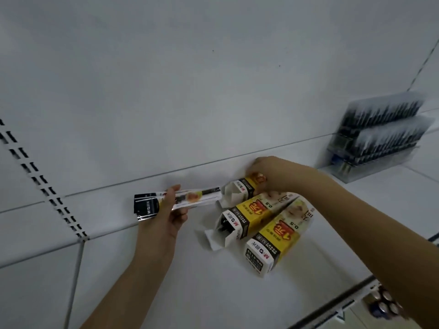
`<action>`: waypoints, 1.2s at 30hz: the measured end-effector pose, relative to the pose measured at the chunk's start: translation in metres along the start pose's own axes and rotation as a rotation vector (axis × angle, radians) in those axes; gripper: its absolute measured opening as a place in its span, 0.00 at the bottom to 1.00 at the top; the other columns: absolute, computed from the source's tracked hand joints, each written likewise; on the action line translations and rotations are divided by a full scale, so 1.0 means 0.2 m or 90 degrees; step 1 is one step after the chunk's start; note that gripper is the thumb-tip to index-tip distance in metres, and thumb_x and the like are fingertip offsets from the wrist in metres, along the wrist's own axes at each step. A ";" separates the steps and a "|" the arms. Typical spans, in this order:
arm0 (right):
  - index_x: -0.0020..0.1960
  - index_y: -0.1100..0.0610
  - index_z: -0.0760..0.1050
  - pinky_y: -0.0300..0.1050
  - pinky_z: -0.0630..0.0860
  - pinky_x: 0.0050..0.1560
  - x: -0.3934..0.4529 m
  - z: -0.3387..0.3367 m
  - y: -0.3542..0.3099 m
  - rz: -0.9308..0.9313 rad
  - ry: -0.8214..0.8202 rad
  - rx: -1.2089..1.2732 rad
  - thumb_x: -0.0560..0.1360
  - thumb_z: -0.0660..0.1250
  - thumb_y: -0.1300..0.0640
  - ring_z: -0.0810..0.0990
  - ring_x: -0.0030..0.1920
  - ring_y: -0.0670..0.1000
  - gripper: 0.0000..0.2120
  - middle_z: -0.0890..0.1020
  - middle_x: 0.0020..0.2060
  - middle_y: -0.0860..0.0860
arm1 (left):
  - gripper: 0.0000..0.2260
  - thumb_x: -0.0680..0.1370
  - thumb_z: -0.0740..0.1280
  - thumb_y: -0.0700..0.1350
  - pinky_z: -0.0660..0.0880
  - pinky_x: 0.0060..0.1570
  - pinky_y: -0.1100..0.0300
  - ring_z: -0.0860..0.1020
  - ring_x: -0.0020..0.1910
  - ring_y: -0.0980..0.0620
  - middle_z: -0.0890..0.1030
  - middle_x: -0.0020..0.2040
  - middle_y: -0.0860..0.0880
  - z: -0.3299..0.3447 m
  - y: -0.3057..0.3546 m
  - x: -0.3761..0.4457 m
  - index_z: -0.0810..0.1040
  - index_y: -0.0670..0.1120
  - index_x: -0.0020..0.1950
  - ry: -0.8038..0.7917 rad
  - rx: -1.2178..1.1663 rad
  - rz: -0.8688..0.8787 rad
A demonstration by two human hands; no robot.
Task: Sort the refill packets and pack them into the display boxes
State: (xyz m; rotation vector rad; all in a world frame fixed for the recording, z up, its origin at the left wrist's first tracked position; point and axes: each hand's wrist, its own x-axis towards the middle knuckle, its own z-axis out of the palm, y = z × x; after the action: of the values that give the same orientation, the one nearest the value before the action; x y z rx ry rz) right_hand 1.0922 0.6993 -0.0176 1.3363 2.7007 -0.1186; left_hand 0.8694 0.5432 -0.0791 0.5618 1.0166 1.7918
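Fingers [174, 194] of the left hand [166, 214] pinch a refill packet [178, 200] lying lengthwise, its right end pointing into the rearmost display box [240, 189] on the shelf [213, 293], which the right hand [273, 173] grips.

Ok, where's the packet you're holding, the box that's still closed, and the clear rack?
refill packet [202, 197], head view, its clear middle.
closed display box [278, 238], head view, yellow side.
clear pen rack [377, 136], head view, front rows.

White shelf [213, 293] under flat, even light. White back panel [213, 91] rises behind it; slotted upright [45, 184] at the panel's left.
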 end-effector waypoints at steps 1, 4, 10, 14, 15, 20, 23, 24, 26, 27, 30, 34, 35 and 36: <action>0.61 0.49 0.77 0.51 0.74 0.58 0.01 -0.02 0.00 -0.012 -0.015 -0.013 0.71 0.74 0.48 0.75 0.56 0.51 0.20 0.75 0.56 0.49 | 0.09 0.79 0.66 0.44 0.77 0.33 0.67 0.77 0.33 0.57 0.82 0.44 0.48 -0.02 0.00 0.00 0.82 0.43 0.55 -0.007 -0.008 -0.011; 0.61 0.45 0.77 0.49 0.74 0.58 0.01 -0.05 -0.01 -0.048 -0.046 -0.047 0.70 0.74 0.45 0.74 0.56 0.49 0.21 0.75 0.55 0.46 | 0.09 0.80 0.64 0.44 0.76 0.31 0.69 0.75 0.30 0.58 0.81 0.42 0.49 -0.04 0.02 0.01 0.82 0.43 0.54 -0.018 -0.051 -0.032; 0.56 0.43 0.77 0.46 0.75 0.56 -0.01 0.00 -0.07 -0.107 0.028 0.032 0.71 0.73 0.48 0.75 0.55 0.45 0.14 0.78 0.55 0.40 | 0.11 0.76 0.66 0.46 0.75 0.29 0.70 0.74 0.28 0.59 0.81 0.39 0.52 -0.03 0.09 0.02 0.82 0.45 0.55 -0.056 -0.141 -0.040; 0.64 0.46 0.72 0.48 0.76 0.58 0.04 -0.02 -0.13 -0.092 -0.002 0.043 0.68 0.77 0.48 0.76 0.57 0.47 0.27 0.77 0.58 0.43 | 0.11 0.74 0.67 0.47 0.75 0.27 0.70 0.73 0.27 0.59 0.79 0.38 0.52 -0.04 0.11 0.00 0.83 0.46 0.54 -0.066 -0.151 -0.040; 0.65 0.47 0.72 0.48 0.76 0.59 0.05 -0.03 -0.13 -0.089 -0.017 0.034 0.67 0.77 0.48 0.76 0.58 0.47 0.29 0.77 0.59 0.43 | 0.11 0.74 0.67 0.47 0.75 0.27 0.70 0.73 0.27 0.59 0.78 0.37 0.52 -0.04 0.12 0.00 0.84 0.47 0.53 -0.068 -0.150 -0.042; 0.60 0.44 0.77 0.49 0.77 0.56 0.08 -0.03 -0.17 -0.119 -0.070 -0.092 0.67 0.75 0.42 0.76 0.54 0.47 0.23 0.76 0.54 0.43 | 0.12 0.73 0.68 0.49 0.76 0.29 0.69 0.74 0.28 0.59 0.78 0.37 0.51 -0.03 0.12 0.00 0.85 0.47 0.52 -0.075 -0.136 -0.049; 0.59 0.42 0.75 0.46 0.77 0.51 0.05 -0.06 -0.19 -0.129 -0.004 -0.080 0.66 0.74 0.38 0.76 0.51 0.44 0.24 0.78 0.52 0.40 | 0.11 0.74 0.68 0.48 0.76 0.31 0.70 0.75 0.29 0.59 0.79 0.37 0.51 -0.03 0.13 -0.01 0.85 0.48 0.52 -0.074 -0.144 -0.048; 0.60 0.42 0.74 0.44 0.76 0.50 0.03 -0.07 -0.20 -0.133 0.027 -0.058 0.66 0.73 0.39 0.76 0.51 0.43 0.25 0.78 0.52 0.39 | 0.11 0.74 0.68 0.48 0.77 0.31 0.70 0.75 0.29 0.58 0.80 0.37 0.51 -0.03 0.13 -0.02 0.86 0.48 0.52 -0.073 -0.146 -0.048; 0.64 0.42 0.71 0.39 0.72 0.45 -0.01 -0.07 -0.23 -0.148 0.095 -0.020 0.68 0.73 0.40 0.73 0.48 0.40 0.26 0.75 0.52 0.36 | 0.11 0.73 0.69 0.48 0.77 0.32 0.69 0.76 0.30 0.58 0.80 0.38 0.51 -0.03 0.14 -0.03 0.86 0.48 0.51 -0.071 -0.143 -0.043; 0.65 0.42 0.70 0.36 0.69 0.42 -0.03 -0.07 -0.24 -0.155 0.129 -0.004 0.69 0.72 0.40 0.71 0.46 0.39 0.26 0.73 0.51 0.35 | 0.11 0.71 0.70 0.49 0.78 0.33 0.69 0.76 0.30 0.58 0.79 0.38 0.51 -0.02 0.15 -0.03 0.86 0.48 0.51 -0.073 -0.140 -0.038; 0.64 0.42 0.71 0.30 0.62 0.37 -0.09 -0.05 -0.26 -0.167 0.193 0.043 0.71 0.72 0.40 0.69 0.42 0.36 0.25 0.70 0.50 0.35 | 0.14 0.67 0.72 0.50 0.78 0.35 0.69 0.77 0.32 0.57 0.79 0.40 0.51 -0.02 0.16 -0.03 0.86 0.48 0.51 -0.092 -0.134 -0.018; 0.67 0.43 0.71 0.29 0.62 0.37 -0.14 -0.06 -0.26 -0.179 0.224 0.130 0.71 0.73 0.41 0.71 0.44 0.27 0.27 0.71 0.51 0.33 | 0.15 0.68 0.72 0.50 0.79 0.37 0.68 0.77 0.33 0.57 0.80 0.41 0.51 -0.03 0.18 -0.03 0.86 0.47 0.52 -0.115 -0.124 0.001; 0.67 0.44 0.71 0.29 0.62 0.37 -0.16 -0.07 -0.25 -0.176 0.235 0.156 0.70 0.74 0.42 0.71 0.45 0.26 0.27 0.71 0.50 0.33 | 0.15 0.69 0.71 0.50 0.79 0.37 0.68 0.77 0.33 0.57 0.80 0.41 0.51 -0.03 0.18 -0.03 0.85 0.47 0.54 -0.121 -0.114 0.005; 0.66 0.44 0.72 0.29 0.62 0.37 -0.16 -0.08 -0.25 -0.171 0.250 0.179 0.70 0.74 0.44 0.72 0.44 0.27 0.26 0.71 0.50 0.33 | 0.15 0.70 0.70 0.49 0.78 0.36 0.68 0.76 0.33 0.57 0.79 0.41 0.51 -0.03 0.18 -0.02 0.85 0.47 0.54 -0.125 -0.102 0.010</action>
State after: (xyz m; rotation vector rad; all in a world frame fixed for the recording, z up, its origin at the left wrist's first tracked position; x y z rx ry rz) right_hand 1.0710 0.6451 0.0039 1.1496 3.2937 -0.3001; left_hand 0.8480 0.5297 -0.0527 0.6337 0.7306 1.7745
